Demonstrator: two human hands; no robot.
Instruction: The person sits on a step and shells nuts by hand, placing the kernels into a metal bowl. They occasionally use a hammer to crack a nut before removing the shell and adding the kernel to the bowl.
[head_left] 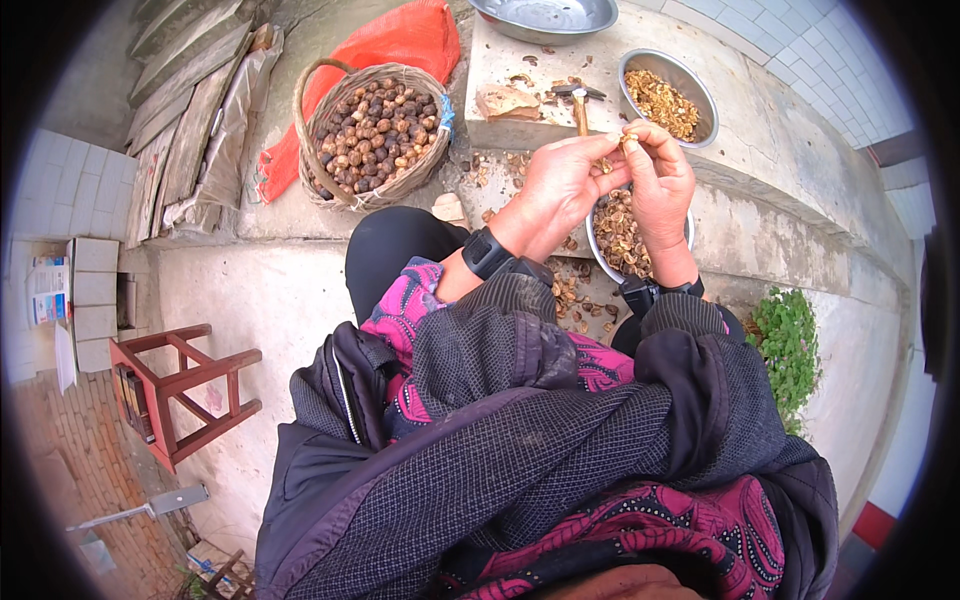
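Note:
My left hand and my right hand meet above a metal bowl of cracked shells, both closed with fingertips pinching a small walnut piece. Just beyond them on the concrete step lie a hammer, a pinkish stone and scattered shell bits. A metal bowl of walnut kernels stands to the upper right. A wicker basket of whole walnuts sits to the left, beside a red sack.
An empty metal basin sits at the top. Weathered planks lie at upper left, a red wooden stool at lower left. A leafy plant stands at right by the step. Shell pieces lie around my knees.

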